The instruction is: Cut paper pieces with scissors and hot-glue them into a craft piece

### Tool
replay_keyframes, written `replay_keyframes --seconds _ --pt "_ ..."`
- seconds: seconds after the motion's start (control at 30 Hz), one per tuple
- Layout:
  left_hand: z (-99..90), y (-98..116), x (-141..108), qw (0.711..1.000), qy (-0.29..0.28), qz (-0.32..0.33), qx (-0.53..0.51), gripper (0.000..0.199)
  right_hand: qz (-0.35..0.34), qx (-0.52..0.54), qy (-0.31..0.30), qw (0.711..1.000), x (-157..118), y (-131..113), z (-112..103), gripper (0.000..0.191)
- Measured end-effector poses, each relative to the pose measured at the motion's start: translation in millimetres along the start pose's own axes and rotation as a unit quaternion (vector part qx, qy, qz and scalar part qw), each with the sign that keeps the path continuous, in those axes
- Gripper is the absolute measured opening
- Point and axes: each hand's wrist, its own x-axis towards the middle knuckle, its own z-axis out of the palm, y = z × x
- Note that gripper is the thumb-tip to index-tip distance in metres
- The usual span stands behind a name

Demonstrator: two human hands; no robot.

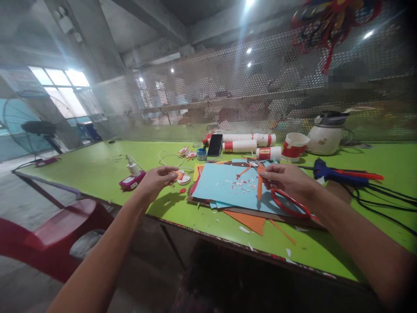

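My left hand (163, 177) is raised over the table's left-centre part, its thumb and fingers pinched on a small orange paper piece (179, 175). Just behind that lies a white rounded cutout (185, 179). Between the thumb and fingers of my right hand (286, 179) is a long orange paper strip (259, 189), hanging over the blue paper sheets (215, 182). Red-handled scissors (290, 208) are below my right hand; whether the hand touches them I cannot tell. Small white and red paper scraps (243, 184) are scattered on the blue sheet.
Behind the papers are a phone (215, 144), a blue jar (201, 154), white-and-red paper cups (269, 153) and a kettle (326, 134). A blue glue gun (339, 174) with black cables lies right. A purple power socket (133, 181) sits left, near a red chair (65, 230).
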Motion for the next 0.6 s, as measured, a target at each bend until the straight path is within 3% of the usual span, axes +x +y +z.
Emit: replay_keyframes --seconds 0.13,0.33,0.47,0.6 --pt "35.4 10.1 3.2 0.996 -0.060 -0.021 -0.066 0.044 -0.006 0.023 -0.026 0.999 0.5 2.1 -1.1 0.026" --pt "119.3 27.5 16.9 0.976 -0.154 -0.036 -0.149 0.028 -0.031 0.043 -0.050 0.997 -6.5 -5.0 2.3 0.023" --pt "163.9 34.1 22.6 0.961 -0.201 -0.047 -0.185 0.019 -0.038 0.044 -0.025 0.998 -4.8 -8.4 -1.3 0.024" --pt "188.8 31.2 25.3 0.952 -0.229 -0.063 -0.195 0.018 -0.054 0.048 0.022 0.997 -2.6 -10.6 -7.1 0.025"
